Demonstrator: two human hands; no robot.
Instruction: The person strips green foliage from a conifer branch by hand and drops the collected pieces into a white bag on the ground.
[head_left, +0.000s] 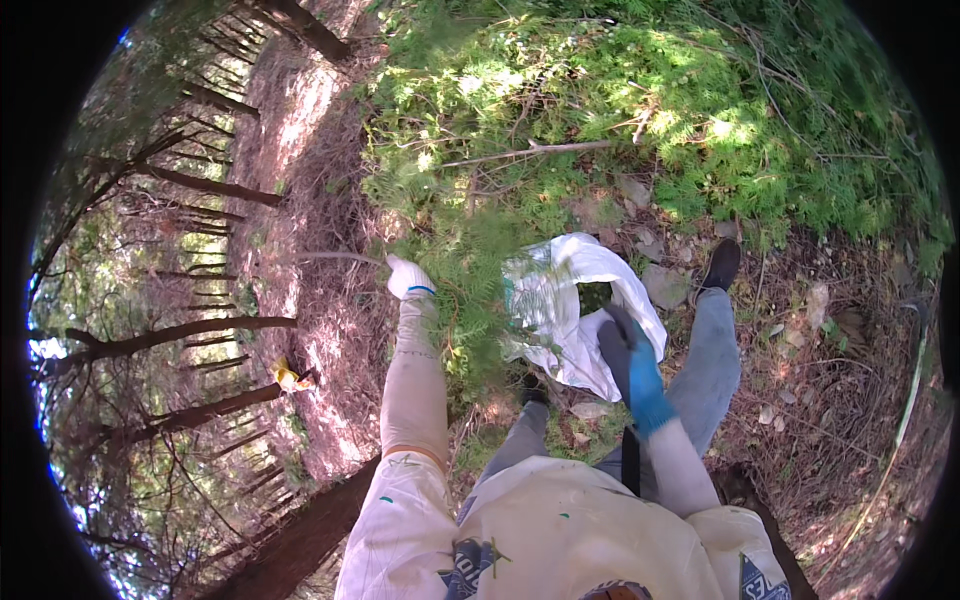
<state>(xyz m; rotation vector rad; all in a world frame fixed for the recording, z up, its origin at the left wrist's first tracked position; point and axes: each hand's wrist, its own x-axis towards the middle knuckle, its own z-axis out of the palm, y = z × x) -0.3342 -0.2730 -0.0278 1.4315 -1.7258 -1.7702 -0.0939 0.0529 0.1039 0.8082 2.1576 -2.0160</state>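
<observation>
My left hand (409, 277), in a white knit glove with a blue-edged cuff, is closed around a thin branch whose bare end sticks out to the left. Green conifer foliage (472, 277) hangs just right of that hand and partly covers a white woven sack (637, 292). The sack stands on the ground before me with its mouth open, dark inside. My right hand (634, 367), in a blue and dark grey glove, is at the sack's near rim; its fingers are blurred, and whether they grip the rim is unclear.
Cut conifer branches (697, 112) lie heaped beyond the sack, with a bare stick (536, 150) on them. Stones (665, 286) lie near my foot (723, 264). Tree trunks (210, 184) line the left. A tree trunk (300, 532) is close at lower left. A yellow object (287, 375) is by another trunk.
</observation>
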